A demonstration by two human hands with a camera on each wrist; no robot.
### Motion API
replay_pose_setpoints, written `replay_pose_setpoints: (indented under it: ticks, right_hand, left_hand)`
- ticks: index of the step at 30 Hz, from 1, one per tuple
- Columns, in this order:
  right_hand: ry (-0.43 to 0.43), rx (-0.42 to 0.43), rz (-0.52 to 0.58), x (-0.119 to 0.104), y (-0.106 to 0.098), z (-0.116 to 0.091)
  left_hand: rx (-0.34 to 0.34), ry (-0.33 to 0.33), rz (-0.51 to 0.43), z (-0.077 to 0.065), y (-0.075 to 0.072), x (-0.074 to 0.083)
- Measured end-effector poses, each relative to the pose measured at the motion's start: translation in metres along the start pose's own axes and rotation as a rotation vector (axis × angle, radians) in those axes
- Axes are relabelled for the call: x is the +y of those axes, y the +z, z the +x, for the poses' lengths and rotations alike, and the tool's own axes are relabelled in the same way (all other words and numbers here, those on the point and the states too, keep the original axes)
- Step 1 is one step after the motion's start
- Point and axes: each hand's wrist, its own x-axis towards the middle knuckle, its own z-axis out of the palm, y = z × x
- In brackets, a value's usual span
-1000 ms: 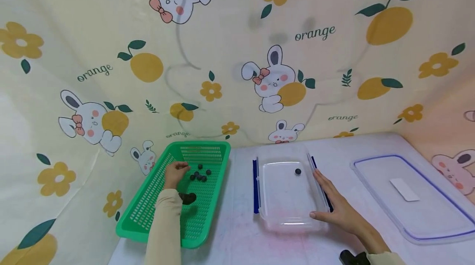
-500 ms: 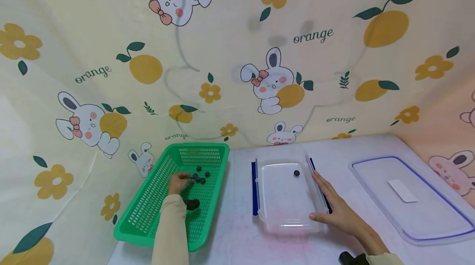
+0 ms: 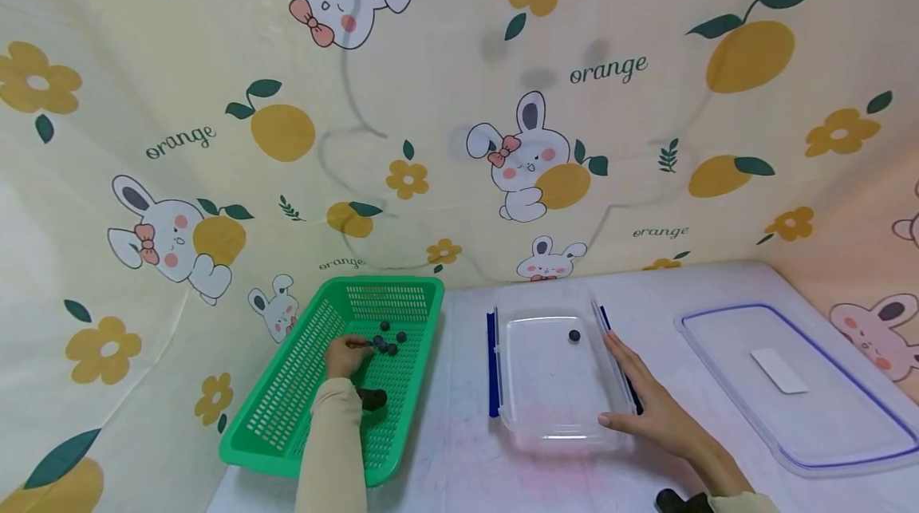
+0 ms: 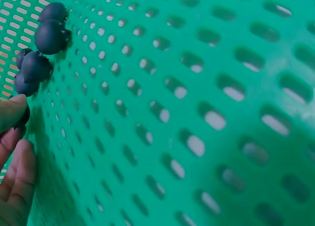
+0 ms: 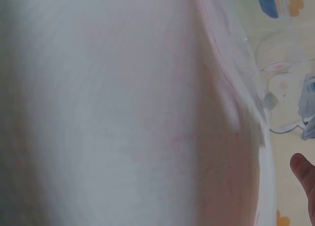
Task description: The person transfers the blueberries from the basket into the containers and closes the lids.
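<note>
One berry (image 4: 23, 117), likely light, bruisable; your left hand (image 3: 346, 357) pinches its sides, eight o'clock; right hand (image 3: 656, 408), unclenched, four.

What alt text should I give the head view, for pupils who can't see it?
A person's left hand is inside a green basket, beside several dark, round berries. The right hand rests against the right side of a clear container holding one dark berry. Farther right, a clear lid with blue edging lies on a white cloth.
</note>
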Motion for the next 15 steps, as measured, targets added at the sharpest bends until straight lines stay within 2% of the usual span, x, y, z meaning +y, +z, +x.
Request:
replay_pose_setpoints:
  ticks: [6, 15]
  right_hand:
    - [0.003, -0.007, -0.011, -0.001, 0.0, -0.001]
    - [0.006, -0.005, -0.02, -0.002, -0.001, 0.001]
  left_hand:
    - [-0.028, -0.011, -0.042, 0.003, -0.004, 0.001]
    - [-0.035, -0.001, -0.121, 0.01, -0.012, 0.015]
